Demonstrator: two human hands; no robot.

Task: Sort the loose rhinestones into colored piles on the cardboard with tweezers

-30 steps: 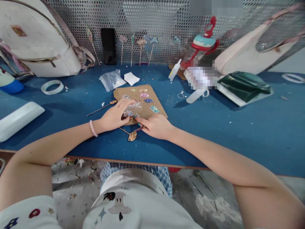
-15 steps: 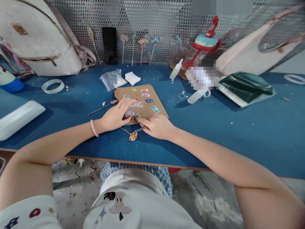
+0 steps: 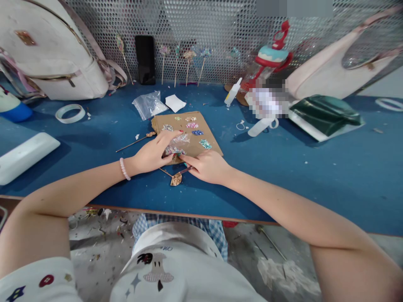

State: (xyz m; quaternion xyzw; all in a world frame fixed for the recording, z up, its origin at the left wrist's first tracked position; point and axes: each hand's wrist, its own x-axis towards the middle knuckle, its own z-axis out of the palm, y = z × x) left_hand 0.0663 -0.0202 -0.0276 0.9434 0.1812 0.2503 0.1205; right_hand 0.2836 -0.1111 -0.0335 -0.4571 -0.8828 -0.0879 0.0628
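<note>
On a brown cardboard sheet point(image 3: 211, 131) lie small heaps of sequins, among them pink ones point(image 3: 192, 125), blue ones point(image 3: 197, 132) and teal ones point(image 3: 205, 144). My left hand point(image 3: 154, 153) holds a small clear plastic bag point(image 3: 181, 138) of mixed sequins down on the cardboard, thumb and fingers around it. My right hand point(image 3: 209, 167) is closed, with its index fingertip at the bag's lower edge by the left thumb. From under its fingers sticks a thin metal tool point(image 3: 185, 170) that looks like tweezers. Its end meets a gold fan-shaped hairpin point(image 3: 176, 179) on the table.
Another hairpin point(image 3: 135, 142) lies left of the cardboard. Behind are a zip bag point(image 3: 149, 105), white paper point(image 3: 175, 103), a phone point(image 3: 145, 60) and several upright decorated sticks. Tape point(image 3: 70, 113) is at left; glue bottles point(image 3: 233, 92) and a green pouch point(image 3: 325, 113) are at right.
Almost nothing has moved. The sequins and the clear bag under my fingers have shifted slightly, and the metal tool in my right hand has tilted a little.
</note>
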